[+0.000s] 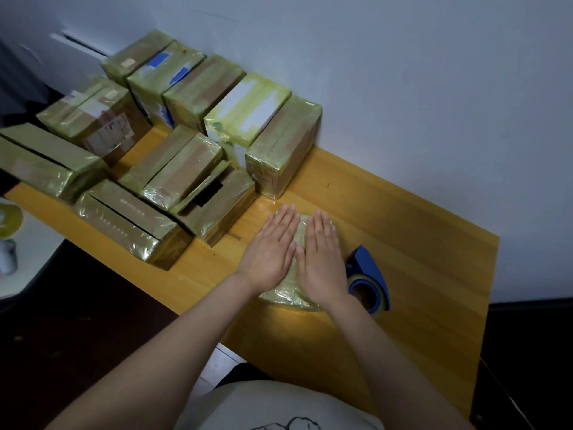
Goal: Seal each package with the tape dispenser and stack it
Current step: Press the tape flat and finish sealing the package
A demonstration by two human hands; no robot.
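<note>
**Hands pressing flat: left hand (273, 243) and right hand (321, 252) on the small package (288, 295)**

Was standing right by the desk for this bit. Both hands were spread palm-down on top of the small package, fingers straight and held close together. They were just pressing, with nothing curled round or pinched. The two thumbs nearly met in the middle.

The package itself was a low, flat thing wrapped in yellowish tape. It lay on the wooden table (403, 231) toward the front edge, mostly hidden under the palms. All I could see was a strip between the hands and the near end sticking out at 6 o'clock.

The tape dispenser (369, 274) was blue with a roll loaded. It sat on the table just beside the package at about 4 o'clock, close to the right wrist, and neither hand was on it.

From the package, the taped boxes (217, 97) filled everything between 9 and 12 o'clock. One row ran along the wall (403, 72) and more sat in front of it, all shiny with the same yellowish tape. The open box (217, 197) nearest the left hand, at 10 o'clock, had a flap lifted and a dark gap showing.

Way out at 9 o'clock, off the table, sat what looked like a spare roll of tape (11, 218), but it was too blurry to be sure.
</note>
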